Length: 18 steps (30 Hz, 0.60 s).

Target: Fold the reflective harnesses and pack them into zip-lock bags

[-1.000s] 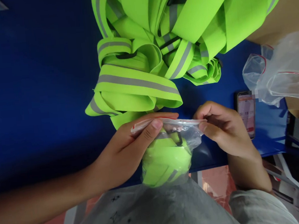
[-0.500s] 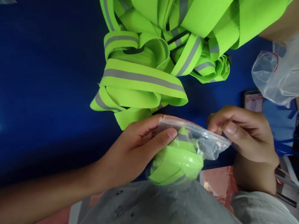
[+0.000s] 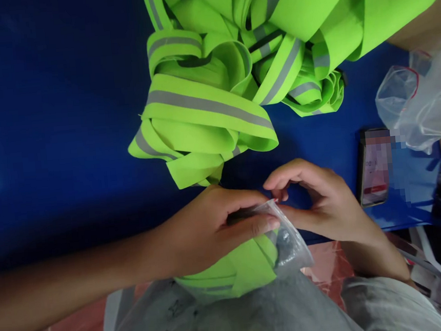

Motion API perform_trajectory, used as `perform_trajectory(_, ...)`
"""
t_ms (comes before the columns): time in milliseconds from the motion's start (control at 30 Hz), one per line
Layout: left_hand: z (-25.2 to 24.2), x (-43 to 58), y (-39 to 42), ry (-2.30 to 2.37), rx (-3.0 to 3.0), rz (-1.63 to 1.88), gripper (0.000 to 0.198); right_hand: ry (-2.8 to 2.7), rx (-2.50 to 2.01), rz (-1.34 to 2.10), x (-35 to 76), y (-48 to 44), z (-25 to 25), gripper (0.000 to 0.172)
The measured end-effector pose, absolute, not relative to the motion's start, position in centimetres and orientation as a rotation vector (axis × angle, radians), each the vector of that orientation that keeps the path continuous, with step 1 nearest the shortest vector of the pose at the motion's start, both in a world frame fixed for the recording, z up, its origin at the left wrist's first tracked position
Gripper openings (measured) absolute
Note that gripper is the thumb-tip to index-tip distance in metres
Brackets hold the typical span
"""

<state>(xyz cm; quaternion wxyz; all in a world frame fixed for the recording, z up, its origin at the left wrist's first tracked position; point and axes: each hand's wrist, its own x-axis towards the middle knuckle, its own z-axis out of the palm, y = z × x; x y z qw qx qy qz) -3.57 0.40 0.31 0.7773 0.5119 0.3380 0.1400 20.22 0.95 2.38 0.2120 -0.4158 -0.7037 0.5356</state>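
Note:
My left hand (image 3: 207, 233) and my right hand (image 3: 316, 203) both pinch the top edge of a small clear zip bag (image 3: 289, 242) close to my body. Inside the bag sits a folded neon-green reflective strap (image 3: 237, 272) with grey stripes. The two thumbs meet at the bag's mouth, fingers pressed together on it. The bag hangs below the front edge of the blue table (image 3: 57, 149), above my grey shirt.
A pile of neon-green reflective straps (image 3: 235, 66) lies on the table just beyond my hands. A phone (image 3: 373, 172) lies to the right, with several empty clear zip bags (image 3: 420, 107) behind it. Red floor tiles show below the table edge.
The bag has tilted and dropped lower toward my lap. My right hand slid left along the bag's mouth until it met my left hand.

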Motion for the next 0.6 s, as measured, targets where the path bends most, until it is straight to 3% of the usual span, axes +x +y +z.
perform_trajectory(367, 0.69, -3.92, 0.72, 0.709, 1.102, 0.191, 0.033, -2.022, -1.000, 1.193, 19.89, 0.28, 1.83, 0.020)
perform_trajectory(600, 0.73, -4.09, 0.66, 0.717, 1.054, 0.250, 0.018, -2.122, -1.001, 1.088, 20.14, 0.53, 2.16, 0.015)
